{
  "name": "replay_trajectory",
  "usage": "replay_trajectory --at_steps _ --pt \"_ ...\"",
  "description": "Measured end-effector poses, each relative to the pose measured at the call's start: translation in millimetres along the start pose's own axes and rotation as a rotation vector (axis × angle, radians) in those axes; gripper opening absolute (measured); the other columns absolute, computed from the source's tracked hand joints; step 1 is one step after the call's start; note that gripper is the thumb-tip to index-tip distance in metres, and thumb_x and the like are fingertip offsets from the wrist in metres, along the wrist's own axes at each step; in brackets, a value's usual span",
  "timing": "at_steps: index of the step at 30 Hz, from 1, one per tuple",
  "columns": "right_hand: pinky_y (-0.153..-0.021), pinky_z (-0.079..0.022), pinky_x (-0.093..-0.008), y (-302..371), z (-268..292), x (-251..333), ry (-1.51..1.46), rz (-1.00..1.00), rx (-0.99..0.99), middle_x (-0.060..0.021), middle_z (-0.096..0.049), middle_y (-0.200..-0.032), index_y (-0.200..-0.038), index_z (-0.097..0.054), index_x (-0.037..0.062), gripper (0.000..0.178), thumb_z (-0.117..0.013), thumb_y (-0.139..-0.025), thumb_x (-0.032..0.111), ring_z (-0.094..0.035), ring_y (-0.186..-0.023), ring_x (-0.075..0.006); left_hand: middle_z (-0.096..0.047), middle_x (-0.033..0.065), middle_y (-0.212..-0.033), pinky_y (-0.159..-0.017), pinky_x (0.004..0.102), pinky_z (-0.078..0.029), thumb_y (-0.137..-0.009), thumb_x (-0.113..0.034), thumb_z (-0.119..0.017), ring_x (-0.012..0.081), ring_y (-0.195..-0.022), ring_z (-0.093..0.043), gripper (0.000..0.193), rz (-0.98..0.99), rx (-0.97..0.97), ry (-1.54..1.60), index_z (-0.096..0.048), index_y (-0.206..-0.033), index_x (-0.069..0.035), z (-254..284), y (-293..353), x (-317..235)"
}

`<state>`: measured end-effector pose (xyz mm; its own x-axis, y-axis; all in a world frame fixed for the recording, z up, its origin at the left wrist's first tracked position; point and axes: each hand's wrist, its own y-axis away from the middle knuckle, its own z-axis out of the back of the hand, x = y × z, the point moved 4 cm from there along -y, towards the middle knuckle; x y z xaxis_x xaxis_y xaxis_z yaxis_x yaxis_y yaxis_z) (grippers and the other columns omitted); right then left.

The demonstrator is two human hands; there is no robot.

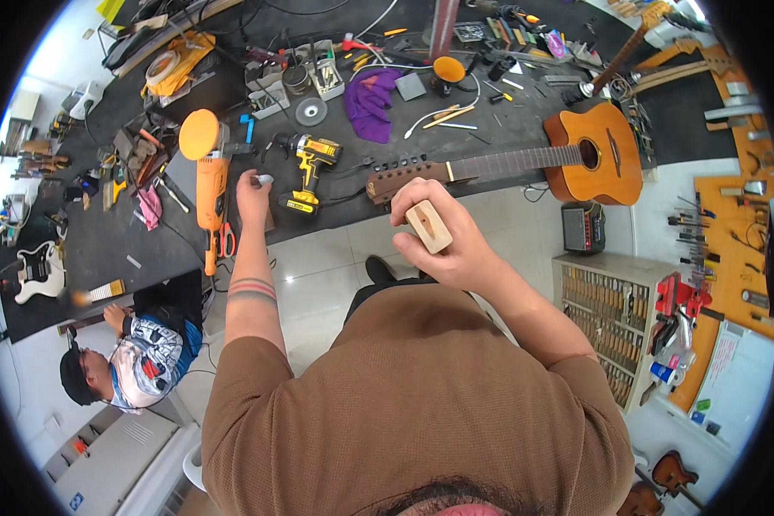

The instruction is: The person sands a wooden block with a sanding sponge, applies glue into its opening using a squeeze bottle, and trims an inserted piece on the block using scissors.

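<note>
My right hand [464,245] is closed around a small pale wooden block [428,226] with rounded corners and a narrow recess in its upper face. It is held up in front of my body, below the guitar's headstock. At the bench edge, my left hand [251,205] has its fingers closed on a small greyish piece [265,180], too small to make out. A yellow-and-black cordless drill [310,168] lies just right of that hand. Left of it is an orange power polisher [211,185] with a round orange pad, and red-handled scissors [226,240] lie beside it.
An acoustic guitar [593,155] lies along the right of the dark bench [318,225], its neck pointing left. Behind are a purple cloth [371,105] and scattered tools. A co-worker [150,357] sits at lower left near a white electric guitar [41,273]. A drawer cabinet [606,318] stands right.
</note>
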<state>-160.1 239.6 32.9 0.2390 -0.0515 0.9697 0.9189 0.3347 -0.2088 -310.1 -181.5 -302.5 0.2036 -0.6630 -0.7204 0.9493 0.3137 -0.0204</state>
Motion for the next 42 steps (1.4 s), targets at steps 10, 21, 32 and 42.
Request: replay_trajectory --at_steps 10,21,32,42 --pt "-0.100 -0.053 -0.0388 -2 21 8 0.045 0.036 -0.070 -0.0087 -0.062 -0.119 -0.123 -0.062 0.0073 0.029 -0.076 -0.099 0.001 -0.064 -0.110 -0.0229 -0.066 0.0014 -0.107 -0.084 0.0290 -0.052 -0.105 0.002 -0.070 0.0102 -0.093 -0.061 0.014 -0.255 -0.073 0.588 -0.069 -0.116 -0.005 46 126 -205" --pt "-0.117 -0.047 -0.0480 -6 93 10 0.276 0.209 -0.155 -0.0196 -0.049 -0.143 -0.127 -0.067 0.0056 0.031 -0.080 -0.100 0.011 -0.056 -0.133 -0.0355 -0.052 0.0186 -0.163 -0.124 0.0503 -0.049 -0.087 0.007 -0.089 0.0319 -0.147 -0.060 0.130 -0.700 0.562 0.740 -0.006 -0.184 -0.013 32 216 -440" --pt "-0.114 -0.046 -0.0509 -23 251 -12 0.169 0.408 -0.017 -0.0194 -0.055 -0.134 -0.121 -0.064 0.0042 0.040 -0.088 -0.094 0.023 -0.055 -0.128 -0.0422 -0.055 0.0216 -0.164 -0.121 0.0433 -0.053 -0.092 0.000 -0.086 0.0300 -0.145 -0.063 0.117 -0.553 0.281 0.650 -0.012 -0.183 -0.005 -82 229 -546" --pt "-0.123 -0.041 -0.0496 -32 423 -5 0.192 0.419 0.287 -0.0216 -0.055 -0.142 -0.158 -0.047 0.0030 0.085 -0.090 -0.094 0.040 -0.055 -0.143 -0.0393 -0.062 0.0205 -0.158 -0.117 0.0431 -0.056 -0.098 -0.003 -0.085 0.0290 -0.142 -0.066 0.109 -0.370 0.088 0.775 -0.017 -0.183 -0.006 -168 259 -652"
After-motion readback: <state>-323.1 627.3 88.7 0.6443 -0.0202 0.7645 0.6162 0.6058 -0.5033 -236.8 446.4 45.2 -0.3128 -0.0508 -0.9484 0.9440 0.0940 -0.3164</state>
